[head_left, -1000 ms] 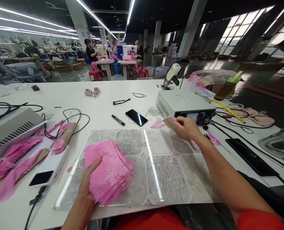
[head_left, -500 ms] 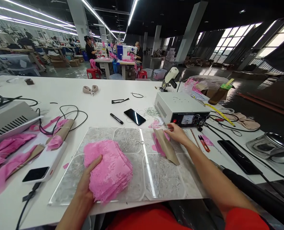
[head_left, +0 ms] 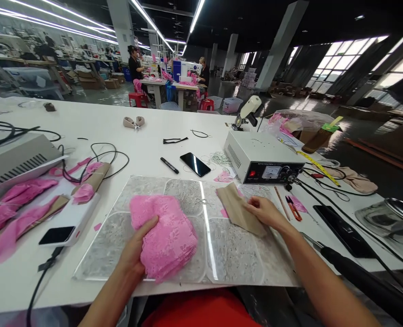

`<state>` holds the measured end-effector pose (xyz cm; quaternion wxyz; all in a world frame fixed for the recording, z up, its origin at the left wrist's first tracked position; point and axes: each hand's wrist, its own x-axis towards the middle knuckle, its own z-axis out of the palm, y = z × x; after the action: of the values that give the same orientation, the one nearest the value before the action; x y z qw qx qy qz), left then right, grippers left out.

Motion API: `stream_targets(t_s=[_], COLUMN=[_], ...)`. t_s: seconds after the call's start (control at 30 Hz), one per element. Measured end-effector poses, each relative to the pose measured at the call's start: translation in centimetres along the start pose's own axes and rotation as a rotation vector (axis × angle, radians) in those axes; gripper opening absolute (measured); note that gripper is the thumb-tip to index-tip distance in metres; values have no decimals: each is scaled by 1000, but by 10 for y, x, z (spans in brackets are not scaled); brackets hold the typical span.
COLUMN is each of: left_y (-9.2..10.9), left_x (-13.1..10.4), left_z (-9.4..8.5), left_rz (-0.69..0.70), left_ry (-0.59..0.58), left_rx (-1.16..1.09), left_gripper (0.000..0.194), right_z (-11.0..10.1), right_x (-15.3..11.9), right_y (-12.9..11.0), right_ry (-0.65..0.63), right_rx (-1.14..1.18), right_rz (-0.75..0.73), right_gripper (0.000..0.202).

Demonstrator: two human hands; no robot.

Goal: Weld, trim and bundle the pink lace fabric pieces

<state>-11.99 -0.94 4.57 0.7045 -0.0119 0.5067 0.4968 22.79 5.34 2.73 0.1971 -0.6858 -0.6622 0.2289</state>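
Where left grip (head_left: 135,256) clasps, lace (head_left: 172,240) lies under thumb (head_left: 149,225).

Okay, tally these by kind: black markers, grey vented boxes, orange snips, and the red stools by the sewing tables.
Black marker: 1
Grey vented boxes: 2
Orange snips: 1
Red stools: 2
Total: 6

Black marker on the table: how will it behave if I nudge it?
The marker looks rigid, so it should move in one piece. Its slim, rounded barrel could well roll sideways. It is probably light, being small beside the phone.
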Motion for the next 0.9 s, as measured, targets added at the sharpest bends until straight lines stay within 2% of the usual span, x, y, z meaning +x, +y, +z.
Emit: stream_targets(t_s=[0.13,0.23,0.3,0.4,0.5,0.57,0.63,0.7,0.83,0.9], left_y=[-7,-13,-17,-25,-31,-32,-30,-25,-14,-12], left_x=[2,4,6,8,10,10,9,6,3,3], left_z=[1,2,3,5,4,2,-2,-6,-11,-11], left_rz=[-29,-13,30,88,166,199,195,160,26,-26], left_ry=[-64,-146,-179,-228,-296,-323,-334,-314,-263,-281], left_rx=[-36,-55,-67,-99,-123,-124,-123,-103,-2,25], left_gripper=[12,16,21,27,28,28,26,25,23,23], right_z=[-15,-13,-1,28,57,67,64,51,13,5], right_x=[-3,-9,-18,-31,-31,-26,-18,-10,0,1], right_y=[-14,-54,-92,-142,-165,-166,-163,-163,-182,-199], right_ry=[54,57,-4,-121,-243,-324,-394,-443,-471,-472], right_rx=[327,544,586,476,335,307,289,237,36,-86], right_rz=[14,-16,-128,-395,-600,-601,-557,-586,-861,-1015], right_gripper=[31,42,47,28,27,34,39,37,29,29])
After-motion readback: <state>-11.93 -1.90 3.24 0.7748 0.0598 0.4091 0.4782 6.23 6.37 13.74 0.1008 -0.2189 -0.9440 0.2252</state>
